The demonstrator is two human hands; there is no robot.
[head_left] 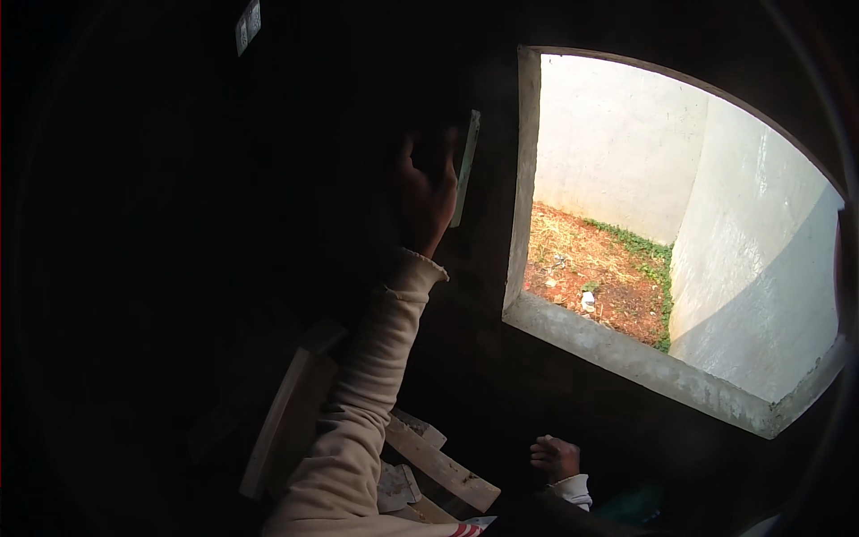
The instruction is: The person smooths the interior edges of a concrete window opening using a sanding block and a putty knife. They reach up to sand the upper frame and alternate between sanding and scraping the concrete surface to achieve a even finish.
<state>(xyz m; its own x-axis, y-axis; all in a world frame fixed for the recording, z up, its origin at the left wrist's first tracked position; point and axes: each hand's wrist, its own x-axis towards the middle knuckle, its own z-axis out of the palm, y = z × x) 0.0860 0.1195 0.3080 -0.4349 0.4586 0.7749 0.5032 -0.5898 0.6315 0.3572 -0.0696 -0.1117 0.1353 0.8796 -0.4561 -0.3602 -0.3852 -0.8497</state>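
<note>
Left hand [426, 192], fingers partly spread in shadow beside a pale strip [466, 170], likely positioning it; steady contact needed next. Right hand [557, 457] half-curled. Neither's hold is clear.

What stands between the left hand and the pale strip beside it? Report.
Nothing visible does: the pale strip shows right beside the left hand, though darkness hides whether they touch.

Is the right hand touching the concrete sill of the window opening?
No, the right hand is well below the concrete sill in the picture, with a dark gap between them.
</note>
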